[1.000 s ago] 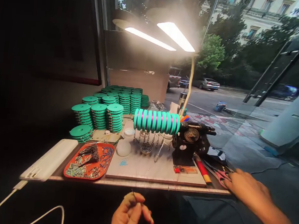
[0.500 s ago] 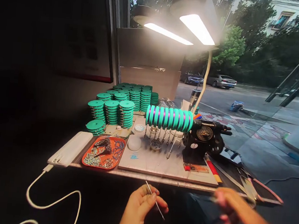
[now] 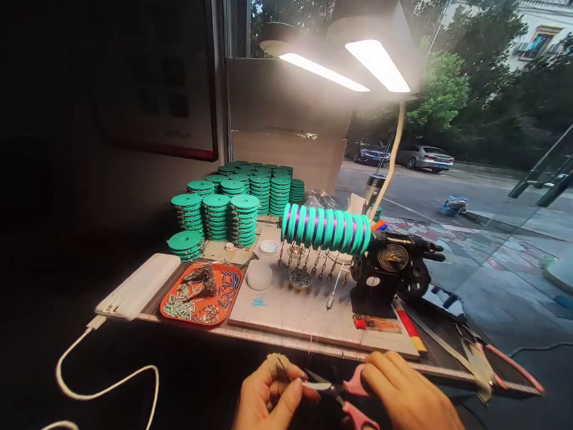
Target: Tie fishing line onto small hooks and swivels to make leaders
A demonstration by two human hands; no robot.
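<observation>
Scissors: in your right hand, fingers through the handles, blades by your left hand; can't tell if anything's cut yet
Left grip: you're pinching something too tiny to ID
Green spools: row's already on the black machine

My left hand is hiding most of a thin rod; my right hand is covering part of the scissors. The lower edge is cropping both hands and the white cable.
</observation>
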